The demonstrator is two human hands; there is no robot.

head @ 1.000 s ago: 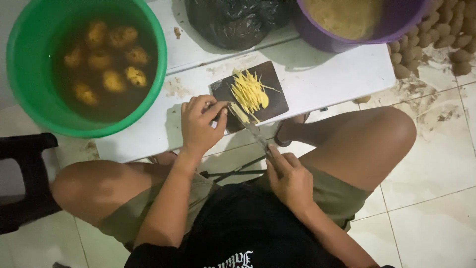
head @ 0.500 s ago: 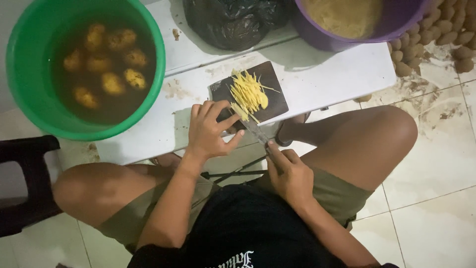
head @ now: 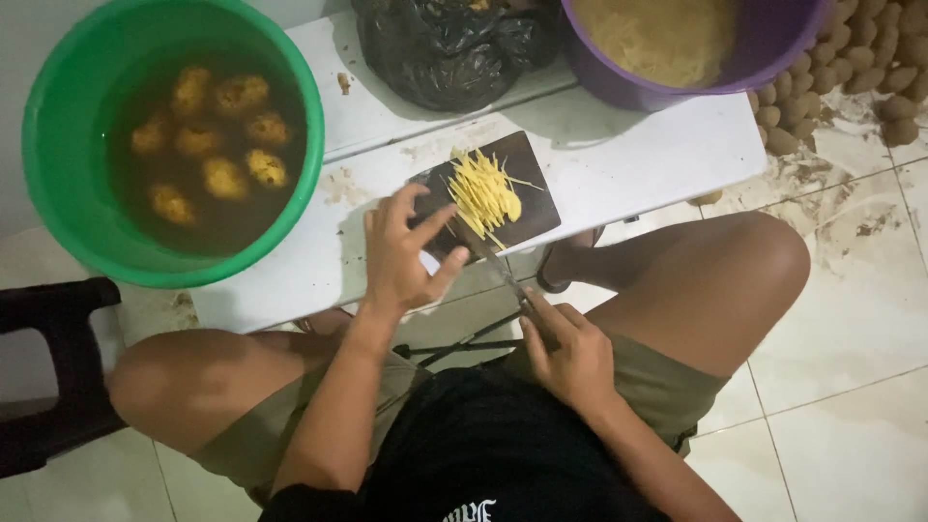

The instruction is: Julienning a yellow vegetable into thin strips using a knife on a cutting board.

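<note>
On the white bench between the green bucket (head: pixel 58 184) and the purple tub (head: pixel 628 87), your left hand (head: pixel 406 256) spreads its fingers wide beside the yellow strips (head: pixel 485 193) on the dark board (head: pixel 532 208); your right hand (head: pixel 570 353) grips the knife (head: pixel 498 266). Mid-slicing, I judge: gather the strips next. A second ago that left hand was curled, pinning a piece

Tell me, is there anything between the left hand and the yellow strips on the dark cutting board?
Nothing visible. The left hand has its fingers spread at the near left edge of the cutting board, right beside the yellow strips. The knife in the right hand lies alongside, not between them.
</note>
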